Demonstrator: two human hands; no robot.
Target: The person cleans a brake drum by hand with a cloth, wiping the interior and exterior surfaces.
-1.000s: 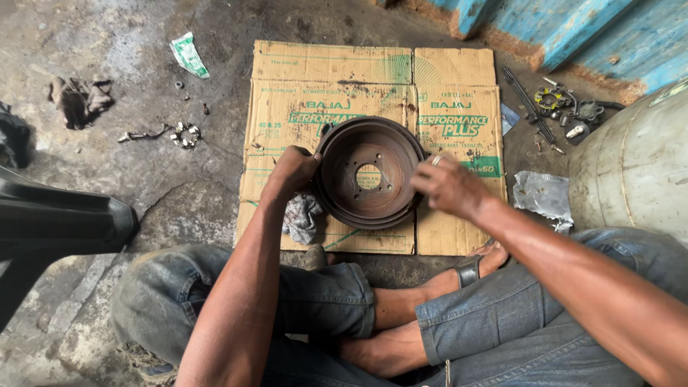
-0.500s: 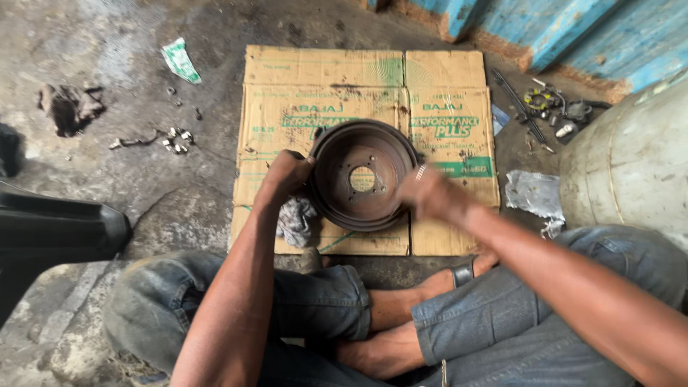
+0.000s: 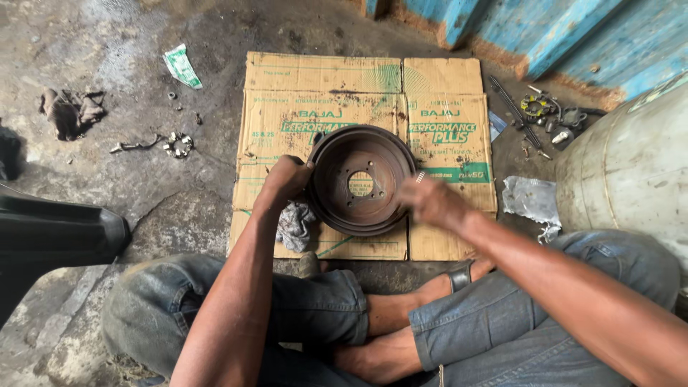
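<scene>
Stained concrete floor (image 3: 143,215) of a workshop, seen from above, with a flattened cardboard sheet (image 3: 322,79) spread across its middle. At far left, a dark rag (image 3: 70,111) lies crumpled on the floor, with a small metal ring-shaped part (image 3: 178,145) and a torn green-and-white wrapper (image 3: 180,66) near it, all well apart from the cardboard. A person sits cross-legged in worn jeans at the cardboard's near edge. The left hand (image 3: 287,179) grips the left rim of a rusty brake drum (image 3: 362,179), its fingers clamped on the edge; a grey cloth (image 3: 295,223) lies just below that hand. The drum rests on the cardboard at its centre, open side up, a ring of bolt holes showing around its middle hole. The right hand (image 3: 430,201) is at the drum's right rim, blurred; a thin pale object shows at its fingertips, and whether the fingers are closed on it cannot be told. Farther right, crumpled plastic (image 3: 530,199) lies beside a large pale drum-shaped container (image 3: 631,165), with small loose parts (image 3: 545,115) and thin rods scattered near a blue wooden wall (image 3: 573,36).
</scene>
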